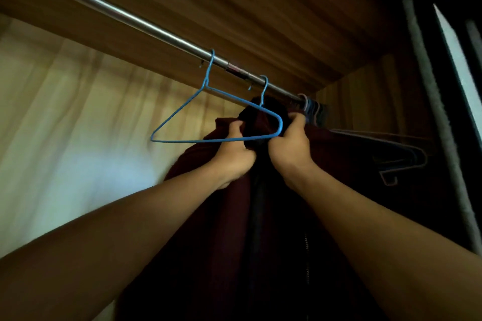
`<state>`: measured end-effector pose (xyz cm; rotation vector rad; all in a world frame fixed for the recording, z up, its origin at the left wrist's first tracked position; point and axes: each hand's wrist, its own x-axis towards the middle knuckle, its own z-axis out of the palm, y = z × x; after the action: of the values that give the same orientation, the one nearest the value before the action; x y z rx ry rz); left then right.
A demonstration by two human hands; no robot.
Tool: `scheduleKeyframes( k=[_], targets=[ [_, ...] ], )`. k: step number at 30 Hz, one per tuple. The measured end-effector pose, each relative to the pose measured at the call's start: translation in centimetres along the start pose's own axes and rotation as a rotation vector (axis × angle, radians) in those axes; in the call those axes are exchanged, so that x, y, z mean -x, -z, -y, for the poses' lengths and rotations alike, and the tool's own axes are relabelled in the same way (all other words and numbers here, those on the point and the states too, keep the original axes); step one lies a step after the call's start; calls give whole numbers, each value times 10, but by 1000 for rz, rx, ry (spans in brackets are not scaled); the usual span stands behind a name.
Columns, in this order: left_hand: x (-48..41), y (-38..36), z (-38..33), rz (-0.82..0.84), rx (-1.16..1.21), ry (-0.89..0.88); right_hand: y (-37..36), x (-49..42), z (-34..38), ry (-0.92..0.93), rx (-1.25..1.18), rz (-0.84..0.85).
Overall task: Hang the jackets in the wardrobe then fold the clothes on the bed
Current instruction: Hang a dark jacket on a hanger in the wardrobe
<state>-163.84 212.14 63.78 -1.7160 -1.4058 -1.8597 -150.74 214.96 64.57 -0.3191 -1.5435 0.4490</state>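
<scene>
Left hand point(232, 150) and right hand point(289, 147) grip the maroon jacket point(221, 216) behind an empty blue wire hanger point(182, 141) on the wardrobe rail point(130, 18).

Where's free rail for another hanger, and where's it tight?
Free: the long stretch of silver metal rail left of the empty blue wire hanger. Short gap between that hanger and the hook of the dark maroon jacket. Crowded: right end, bunched hangers.
</scene>
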Motion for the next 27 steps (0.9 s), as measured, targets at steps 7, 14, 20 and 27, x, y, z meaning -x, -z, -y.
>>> scheduleKeyframes(
  k=[7, 14, 20, 27],
  targets=[
    [37, 4, 25, 6, 183, 19, 9, 22, -33, 76, 91, 137],
    [71, 3, 33, 54, 138, 14, 7, 52, -38, 206, 319, 84],
    [83, 14, 30, 76, 139, 62, 14, 70, -34, 116, 317, 142],
    [139, 21, 47, -95, 358, 251, 14, 142, -62, 161, 303, -16]
  ],
)
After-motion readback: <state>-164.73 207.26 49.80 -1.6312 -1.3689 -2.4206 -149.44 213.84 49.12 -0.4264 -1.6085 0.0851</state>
